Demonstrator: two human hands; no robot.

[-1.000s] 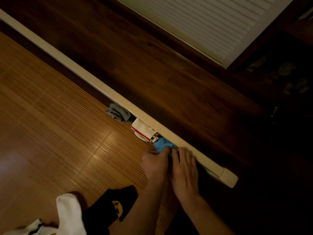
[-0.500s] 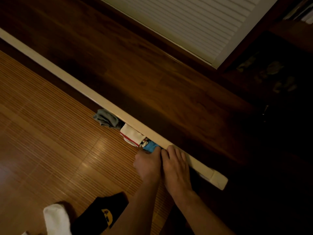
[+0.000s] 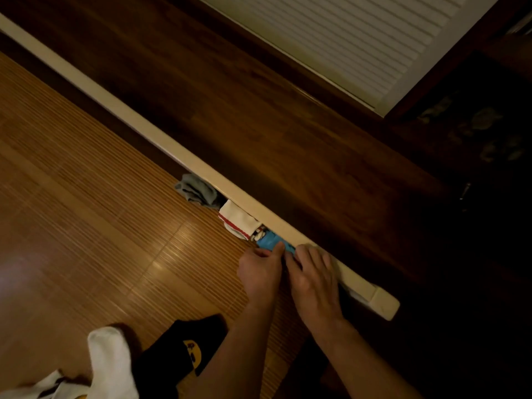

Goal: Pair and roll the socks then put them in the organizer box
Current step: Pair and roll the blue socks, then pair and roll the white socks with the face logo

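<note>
Currently both hands work at the far edge of the bamboo mat [image 3: 86, 211], where a long cream rail [image 3: 144, 122] runs diagonally across the view. Three socks sit in a row tight against the rail's near side. A grey sock [image 3: 197, 190] is farthest along it. Next comes a white sock with red stripes [image 3: 237, 218], and then the blue sock [image 3: 269, 242], touching the white one.

The left hand [image 3: 260, 272] has its fingers curled and its thumb laid on the blue sock's near end, pinching it. The right hand [image 3: 313, 276] lies flat just beside the left, fingers straight and slightly spread, with the fingertips reaching the rail. Most of the blue sock is covered by the two hands, so whether it is rolled cannot be told. Whether the rail is part of the organizer box also cannot be told.

At the mat's near-left corner lies a loose white sock [image 3: 110, 364], touching a black sock with a yellow face [image 3: 178, 349]; the left forearm crosses over the black one. Beyond the rail is a dark wood floor [image 3: 230, 96], and past that a white louvred door [image 3: 359, 33].
</note>
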